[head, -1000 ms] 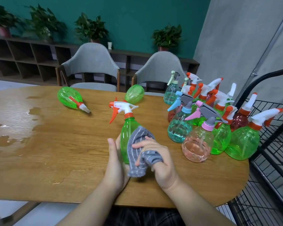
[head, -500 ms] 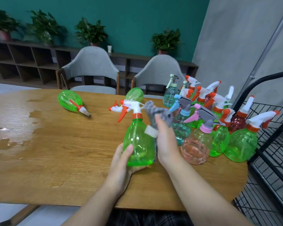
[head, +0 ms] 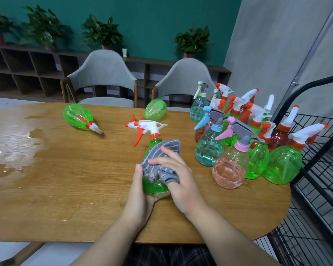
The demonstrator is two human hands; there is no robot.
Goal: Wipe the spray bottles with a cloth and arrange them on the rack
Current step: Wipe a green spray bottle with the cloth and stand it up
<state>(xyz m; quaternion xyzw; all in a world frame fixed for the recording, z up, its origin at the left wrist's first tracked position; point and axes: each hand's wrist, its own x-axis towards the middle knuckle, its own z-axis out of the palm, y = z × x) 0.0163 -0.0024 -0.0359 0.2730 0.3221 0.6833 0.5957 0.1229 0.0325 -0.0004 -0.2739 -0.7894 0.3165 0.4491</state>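
Table: we keep the wooden table [head: 69, 169] as our work surface, with water pooled along its left side, well apart from where we wipe.
Rack: the black wire rack [head: 319, 169] stands just beside the table's right end, so finished bottles travel a short way; we see no bottle on it yet.
Waiting bottles: the upright cluster of bottles [head: 238, 143] crowds the right end, nearest the rack; two green ones lie on their sides farther back.
Bottle in hand: our green spray bottle [head: 154, 186] tilts away from us, nozzle pointing left, near the table's front edge.
Left hand: the left hand [head: 140, 191] cups the bottle's base from below, thumb up its side, steadying it.
Right hand: the right hand [head: 178, 179] presses the grey cloth [head: 160, 160] round the bottle's body, fingers curled over the folds.
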